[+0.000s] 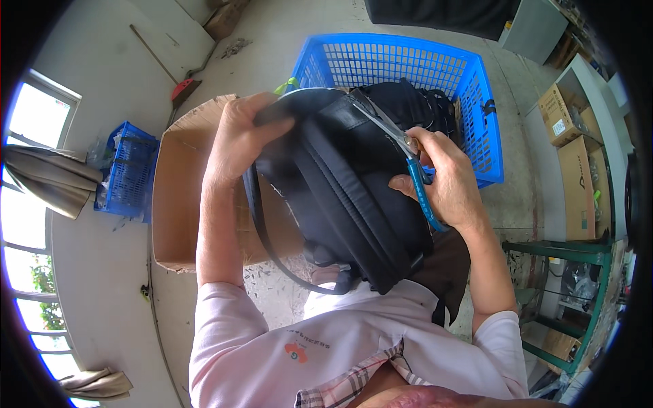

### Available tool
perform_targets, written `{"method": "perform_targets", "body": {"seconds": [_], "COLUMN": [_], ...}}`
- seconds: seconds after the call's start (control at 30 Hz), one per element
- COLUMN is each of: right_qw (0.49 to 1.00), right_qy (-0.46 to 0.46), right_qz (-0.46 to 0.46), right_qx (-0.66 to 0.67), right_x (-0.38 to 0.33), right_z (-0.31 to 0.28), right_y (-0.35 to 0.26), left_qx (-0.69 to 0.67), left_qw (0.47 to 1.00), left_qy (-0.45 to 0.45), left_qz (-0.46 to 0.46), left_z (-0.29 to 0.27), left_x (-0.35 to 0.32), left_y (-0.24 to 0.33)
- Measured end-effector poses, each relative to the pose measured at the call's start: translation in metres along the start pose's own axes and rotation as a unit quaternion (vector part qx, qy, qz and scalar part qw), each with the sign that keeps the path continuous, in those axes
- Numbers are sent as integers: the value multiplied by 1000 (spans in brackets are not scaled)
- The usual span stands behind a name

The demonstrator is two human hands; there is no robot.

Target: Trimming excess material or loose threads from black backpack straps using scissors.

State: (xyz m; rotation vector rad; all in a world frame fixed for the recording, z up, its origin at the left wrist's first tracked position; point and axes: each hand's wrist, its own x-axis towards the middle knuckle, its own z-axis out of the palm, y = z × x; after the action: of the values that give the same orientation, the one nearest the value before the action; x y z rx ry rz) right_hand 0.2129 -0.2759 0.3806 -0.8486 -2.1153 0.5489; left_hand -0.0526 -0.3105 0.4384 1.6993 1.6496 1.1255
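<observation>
While the black fabric backpack with padded straps [333,183] is held up at the centre of the view, work on it is judged unfinished. Left hand [245,132]: grip closed, thumb and fingers pinching the bag's upper edge at eleven o'clock. Right hand [443,173]: grip curled round the blue-handled metal scissors [420,187], blades slightly parted and lying over the bag; cutting contact cannot be confirmed. Bag body looks largely whole; pale frayed threads show along its left edge. Remaining: other dark bags [391,95], piled in the large blue latticed plastic basket [401,39] toward one o'clock. Surroundings: brown cardboard box [180,204] at nine, red dustpan [182,90] at ten, green metal frame [592,255] at four. Obstructions: a looping strap dangles toward seven; the bag hides part of box and basket.
</observation>
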Motion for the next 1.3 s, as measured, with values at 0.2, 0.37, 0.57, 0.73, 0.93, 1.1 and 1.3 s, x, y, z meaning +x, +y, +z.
{"method": "perform_targets", "body": {"seconds": [0.2, 0.37, 0.57, 0.73, 0.93, 1.1, 1.3], "right_qw": [999, 997, 1000, 999, 999, 997, 992], "right_qy": [1, 26, 18, -27, -45, -79, -118], "right_qz": [-21, -45, 2, 7, -15, -10, -2], "right_qx": [-47, -56, 1, -24, -18, -20, -38], "right_x": [-2, -5, -9, 3, -4, 5, 5], "right_z": [-1, 5, 6, -8, -20, -38, -50], "right_y": [0, 1, 4, -2, 7, 3, 8], "left_qx": [-30, -47, -3, 16, 34, 40, 53], "left_qw": [999, 999, 1000, 1000, 999, 997, 995], "left_qy": [15, 15, 10, 6, -11, -20, -13], "left_qz": [-9, -16, 11, 7, 33, 66, 80], "left_z": [6, 8, 8, 14, 18, 26, 35], "left_x": [-2, -2, 1, -2, -2, -5, -8], "left_y": [-2, -2, -8, -4, -3, 11, 20]}}
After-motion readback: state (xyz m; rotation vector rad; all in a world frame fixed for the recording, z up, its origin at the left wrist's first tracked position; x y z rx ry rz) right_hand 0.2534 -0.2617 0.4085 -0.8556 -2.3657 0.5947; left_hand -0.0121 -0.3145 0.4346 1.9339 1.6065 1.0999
